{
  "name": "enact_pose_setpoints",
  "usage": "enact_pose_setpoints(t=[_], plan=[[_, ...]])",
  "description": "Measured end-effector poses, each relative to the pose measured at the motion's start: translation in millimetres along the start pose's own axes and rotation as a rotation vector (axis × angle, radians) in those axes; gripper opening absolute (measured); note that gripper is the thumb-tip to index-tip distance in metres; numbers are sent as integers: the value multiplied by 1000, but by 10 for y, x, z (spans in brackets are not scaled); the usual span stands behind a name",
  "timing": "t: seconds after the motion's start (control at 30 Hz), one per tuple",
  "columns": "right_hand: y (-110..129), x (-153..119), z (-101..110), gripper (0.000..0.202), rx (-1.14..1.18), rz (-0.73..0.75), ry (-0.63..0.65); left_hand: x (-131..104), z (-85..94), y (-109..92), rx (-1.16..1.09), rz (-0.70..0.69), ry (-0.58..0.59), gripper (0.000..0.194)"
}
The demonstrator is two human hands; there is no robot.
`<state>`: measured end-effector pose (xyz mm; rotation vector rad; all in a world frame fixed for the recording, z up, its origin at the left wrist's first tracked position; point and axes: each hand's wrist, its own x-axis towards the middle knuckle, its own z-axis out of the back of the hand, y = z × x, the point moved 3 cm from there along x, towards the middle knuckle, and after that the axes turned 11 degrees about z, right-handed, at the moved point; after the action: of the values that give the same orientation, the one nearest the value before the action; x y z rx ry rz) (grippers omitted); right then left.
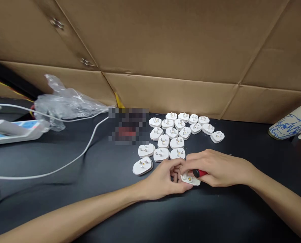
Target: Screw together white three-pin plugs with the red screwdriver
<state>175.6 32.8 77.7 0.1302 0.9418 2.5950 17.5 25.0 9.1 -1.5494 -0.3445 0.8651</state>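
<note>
My left hand [167, 177] is closed around the edge of a white plug piece [193, 181], with a brass-coloured part showing on its upper face. From the right, my right hand [213, 168] meets it, fingers closed on a small tool with a red and black handle [199, 173], perhaps a screwdriver. The tool's tip is hidden by my fingers. Just beyond my hands lie several white plugs, prongs up, among them a near one [177, 153] and one at the left end [143, 166].
A black table [109, 212] runs up to a cardboard wall [170, 50]. On the left are a white power strip [16, 131], a white cable [71, 161] and a clear plastic bag [66, 101]. A patterned cup [289, 125] lies at the far right. One patch is blurred out.
</note>
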Motion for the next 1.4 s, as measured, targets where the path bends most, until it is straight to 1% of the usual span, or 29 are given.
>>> enact_pose_setpoints(t=[0.07, 0.2, 0.4, 0.5, 0.57, 0.6, 0.67, 0.73, 0.8, 0.87, 1.0, 1.13, 1.2, 1.27, 1.4], plan=[[-25, 9, -18, 52, -20, 7, 8, 16, 22, 4, -7, 13, 9, 20], [-30, 27, -44, 47, -81, 33, 28, 19, 40, 4, 26, 20, 14, 20], [66, 49, -69, 35, -217, 55, 61, -2, 20, 3, 21, 29, 48, 20], [107, 30, -62, 34, -288, 52, 53, -1, 34, 18, 34, 26, 32, 21], [132, -17, -12, 33, -342, 55, 8, 3, 46, 28, 40, 35, 22, 22], [148, -53, 33, 32, -369, 62, -36, 5, 48, 32, 37, 41, 24, 22], [185, -147, 156, 28, -416, 73, -163, 10, 49, 39, 15, 54, 37, 24], [207, -253, 285, 22, -395, 36, -275, 13, 47, 52, -14, 73, 48, 26], [214, -346, 385, 14, -322, -5, -332, 17, 48, 73, -34, 90, 39, 27], [203, -423, 468, 9, -274, -80, -393, 18, 53, 94, -46, 91, 7, 30], [178, -510, 581, 13, -273, -205, -467, 12, 53, 106, -75, 54, -68, 33], [188, -510, 620, 17, -192, -319, -541, -12, 31, 92, -3, 19, -123, 32], [192, -468, 585, 16, -134, -355, -536, -22, 19, 88, 47, -10, -139, 32], [178, -407, 515, 13, -65, -367, -487, -27, 12, 94, 74, -29, -149, 33], [111, -300, 358, 8, 22, -341, -378, -23, 6, 110, 89, -46, -148, 33]])
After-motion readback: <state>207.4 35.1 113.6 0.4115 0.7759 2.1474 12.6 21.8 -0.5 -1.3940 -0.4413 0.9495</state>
